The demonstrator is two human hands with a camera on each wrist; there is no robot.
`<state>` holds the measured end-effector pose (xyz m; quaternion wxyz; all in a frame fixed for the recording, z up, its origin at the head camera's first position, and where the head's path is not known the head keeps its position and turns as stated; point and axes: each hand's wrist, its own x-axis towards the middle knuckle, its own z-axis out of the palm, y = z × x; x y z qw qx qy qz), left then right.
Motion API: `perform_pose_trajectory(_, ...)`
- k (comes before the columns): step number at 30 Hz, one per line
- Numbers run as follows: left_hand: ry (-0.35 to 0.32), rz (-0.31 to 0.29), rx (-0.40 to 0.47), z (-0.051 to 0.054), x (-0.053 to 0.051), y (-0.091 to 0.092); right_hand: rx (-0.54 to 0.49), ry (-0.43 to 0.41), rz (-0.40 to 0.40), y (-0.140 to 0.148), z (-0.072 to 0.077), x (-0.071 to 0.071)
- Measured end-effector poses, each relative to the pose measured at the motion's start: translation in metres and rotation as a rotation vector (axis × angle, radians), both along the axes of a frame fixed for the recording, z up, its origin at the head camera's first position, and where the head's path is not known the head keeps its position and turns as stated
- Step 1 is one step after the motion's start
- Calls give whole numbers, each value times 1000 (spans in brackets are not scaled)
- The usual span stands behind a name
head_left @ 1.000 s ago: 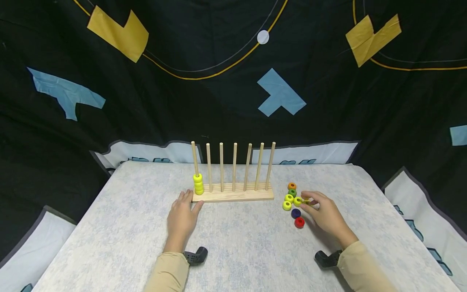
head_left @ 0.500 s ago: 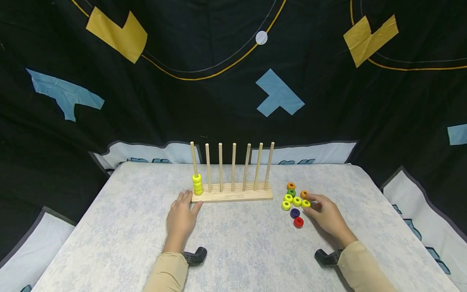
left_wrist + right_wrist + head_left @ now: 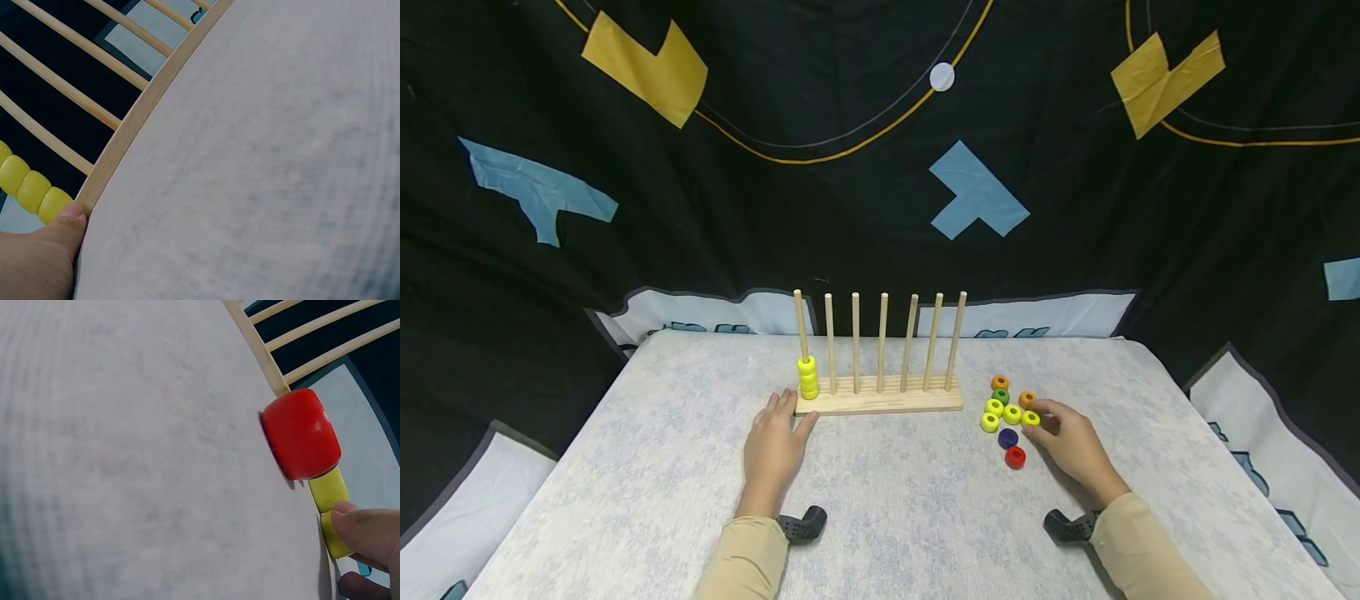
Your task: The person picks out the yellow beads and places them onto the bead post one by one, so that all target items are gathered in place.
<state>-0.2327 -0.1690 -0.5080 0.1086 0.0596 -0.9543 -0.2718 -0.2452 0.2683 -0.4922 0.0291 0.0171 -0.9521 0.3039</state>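
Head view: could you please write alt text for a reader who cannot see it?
A person's right hand pinches a yellow bead beside other loose coloured beads on a pale table. The left hand touches the left end of a seven-peg wooden stand, whose leftmost peg carries stacked yellow beads.

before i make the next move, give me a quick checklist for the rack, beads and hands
1. Rack steadied: ok, the left hand touches the left end of the wooden base.
2. Bead between fingertips: ok, the right hand pinches a yellow bead.
3. Firm grip: cannot tell, pressure doesn't show.
4. Bead clear of neighbours: not ok, an orange bead and another yellow bead sit close by.
5. Room on leftmost peg: ok, bare wood shows above its stacked beads.
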Motion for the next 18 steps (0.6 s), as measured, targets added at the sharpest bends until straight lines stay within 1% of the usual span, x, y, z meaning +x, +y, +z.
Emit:
perform_pose_trajectory(3, 3, 0, -1, 0, -1, 0, 4, 3, -4, -1, 0, 0)
perform_pose_trajectory(9, -8, -4, 1, -1, -2, -1, -19, 30, -5, -1, 0, 2)
perform_pose_trajectory(18, -12, -5, 6, 0, -1, -1, -11, 118, 26, -4, 6, 5)
